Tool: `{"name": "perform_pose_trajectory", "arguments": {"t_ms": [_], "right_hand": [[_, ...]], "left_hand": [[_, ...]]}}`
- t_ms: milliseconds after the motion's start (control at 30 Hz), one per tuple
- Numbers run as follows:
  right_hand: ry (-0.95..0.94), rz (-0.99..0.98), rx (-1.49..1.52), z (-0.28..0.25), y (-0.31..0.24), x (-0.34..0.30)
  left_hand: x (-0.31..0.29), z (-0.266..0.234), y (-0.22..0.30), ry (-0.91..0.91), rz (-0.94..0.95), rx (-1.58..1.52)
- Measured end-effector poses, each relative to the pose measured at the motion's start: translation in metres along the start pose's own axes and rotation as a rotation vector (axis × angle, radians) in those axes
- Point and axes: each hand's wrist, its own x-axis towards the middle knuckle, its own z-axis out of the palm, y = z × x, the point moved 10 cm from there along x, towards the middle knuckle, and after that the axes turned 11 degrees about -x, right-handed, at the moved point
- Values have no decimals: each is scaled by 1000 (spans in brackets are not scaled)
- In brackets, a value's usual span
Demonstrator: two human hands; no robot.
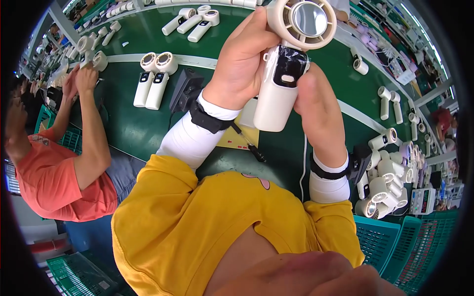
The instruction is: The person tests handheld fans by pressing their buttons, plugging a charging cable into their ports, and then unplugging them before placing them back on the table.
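Observation:
Raised in front of me is a cream handheld fan [274, 109], its round head at the top and a glossy black panel on its handle. My left hand [240, 69] grips it from the left, fingers closed behind the neck below the head. From the right, my right hand [318, 101] closes on the side of the handle, its thumb slightly blurred and its other fingers hidden. Beneath the fan, a screwdriver [253, 150] with a black handle lies beside a yellow sheet [242, 138] on the green table [217, 165].
Two white fans [150, 85] lie at left, and several more [194, 22] farther back. A pile of fans [387, 185] is at right, above green baskets [377, 237]. At far left, a co-worker in a coral shirt [74, 182] handles a fan.

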Motion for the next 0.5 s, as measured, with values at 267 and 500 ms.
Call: {"name": "perform_pose_trajectory", "arguments": {"t_ms": [267, 500], "right_hand": [[6, -52, 8, 3, 5, 1], [39, -85, 56, 4, -1, -3]], "left_hand": [[-2, -7, 1, -37, -41, 73], [-5, -5, 1, -22, -15, 177]]}}
